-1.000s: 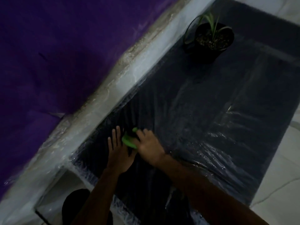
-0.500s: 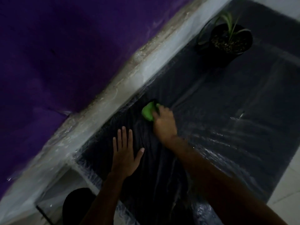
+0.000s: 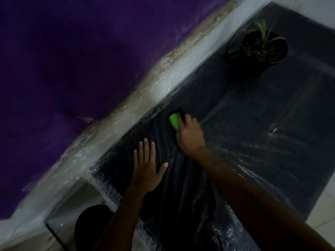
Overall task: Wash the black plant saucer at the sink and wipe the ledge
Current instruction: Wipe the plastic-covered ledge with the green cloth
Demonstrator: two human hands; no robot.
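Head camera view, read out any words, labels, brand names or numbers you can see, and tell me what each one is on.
There is no readable text anywhere in this dim view.
The green sponge in the right hand shows no brand mark.
The black pot shows no label.
The plastic-covered ledge under the flat left hand and the purple wall carry no print.

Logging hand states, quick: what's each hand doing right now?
Left hand: open, flat on the ledge.
Right hand: gripping the green sponge.
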